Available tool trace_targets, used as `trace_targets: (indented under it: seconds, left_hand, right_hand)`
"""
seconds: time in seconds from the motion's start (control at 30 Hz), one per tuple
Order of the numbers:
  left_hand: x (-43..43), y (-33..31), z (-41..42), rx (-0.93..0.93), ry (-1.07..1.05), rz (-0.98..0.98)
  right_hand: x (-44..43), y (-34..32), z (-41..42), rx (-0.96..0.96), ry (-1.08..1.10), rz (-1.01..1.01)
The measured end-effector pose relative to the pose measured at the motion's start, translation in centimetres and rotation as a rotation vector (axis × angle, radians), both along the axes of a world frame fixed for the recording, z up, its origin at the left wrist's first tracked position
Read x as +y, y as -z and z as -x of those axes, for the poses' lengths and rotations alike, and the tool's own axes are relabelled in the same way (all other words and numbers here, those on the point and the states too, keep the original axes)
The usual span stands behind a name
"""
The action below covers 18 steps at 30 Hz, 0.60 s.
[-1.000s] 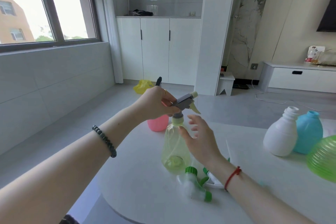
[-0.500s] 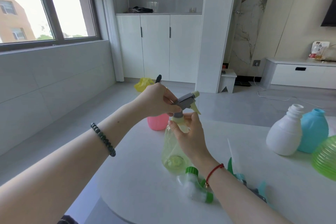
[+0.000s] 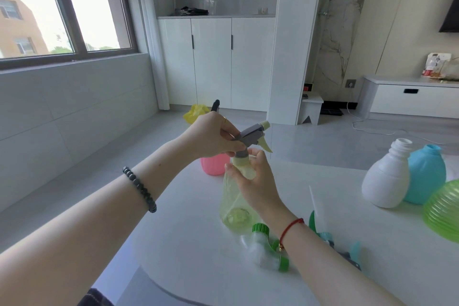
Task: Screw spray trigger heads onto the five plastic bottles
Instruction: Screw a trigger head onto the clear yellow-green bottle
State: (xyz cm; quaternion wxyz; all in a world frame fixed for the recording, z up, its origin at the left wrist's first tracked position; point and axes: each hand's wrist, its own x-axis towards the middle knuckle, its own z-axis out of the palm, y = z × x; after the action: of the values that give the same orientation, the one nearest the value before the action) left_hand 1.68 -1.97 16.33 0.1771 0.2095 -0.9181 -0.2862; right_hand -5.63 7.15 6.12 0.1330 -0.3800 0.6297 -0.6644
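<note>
- The yellow bottle [image 3: 234, 208] is stood on the worktop [image 3: 193, 271], near its front edge, with a grey trigger head [image 3: 250, 134] seated on its neck.
- The left hand [image 3: 213, 135] is closed round the rear of the trigger head, fingers curled under its body.
- The right hand [image 3: 257, 180] is wrapped round the pale collar [image 3: 242, 163] at the bottle's neck, thumb on one side and fingers on the other. This is judged to be the tightening step. How far the thread has been run down cannot be told.
- The pink bottle [image 3: 214, 166] is stood just behind the yellow one. Its neck is hidden by the left hand. A black part [image 3: 215, 106] is seen above that hand, but whether it is a fitted head cannot be told.
- The white bottle [image 3: 385, 181] and the blue bottle [image 3: 426, 176] are stood touching at the right, both with bare, open necks.
- The green ribbed bottle [image 3: 444, 213] is cut off by the frame edge, so its neck is not seen.
- Loose heads are lying on the worktop near the right forearm: a white and green head [image 3: 267, 249] and a green and teal cluster [image 3: 323, 235], partly hidden.
- Assessment: one head is being fitted, at least two bottles remain unfitted, and two are undetermined. The task is judged to be at an early stage.
</note>
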Motion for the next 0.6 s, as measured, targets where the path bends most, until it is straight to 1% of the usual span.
trace_targets:
  seconds: [0.07,0.1,0.2,0.37,0.43,0.5,0.57,0.6]
  left_hand:
    - [-0.1,0.2,0.0,0.0,0.01,-0.01]
    - [-0.1,0.2,0.0,0.001,0.012,-0.014]
    - [-0.1,0.2,0.0,0.007,0.005,-0.01]
    - [-0.2,0.3,0.1,0.011,-0.013,0.012]
    - [-0.2,0.4,0.0,0.012,-0.021,0.017]
    - [-0.2,0.5,-0.1,0.014,-0.008,-0.006]
    - [-0.2,0.5,-0.2,0.018,0.003,-0.021]
    - [-0.1,0.5,-0.2,0.022,0.005,-0.025]
  right_hand:
    - [0.3,0.0,0.2,0.003,-0.064,-0.035]
    - [0.4,0.0,0.3,0.009,-0.053,-0.041]
    - [0.2,-0.4,0.6,0.03,0.046,-0.057]
    - [-0.6,-0.3,0.3,0.04,0.145,-0.007]
    - [-0.6,-0.1,0.1,0.028,0.119,0.0]
    - [-0.4,0.2,-0.1,0.012,0.038,-0.009]
    - [-0.1,0.4,0.0,0.062,0.001,-0.043]
    - [0.0,0.3,0.1,0.087,0.021,-0.048]
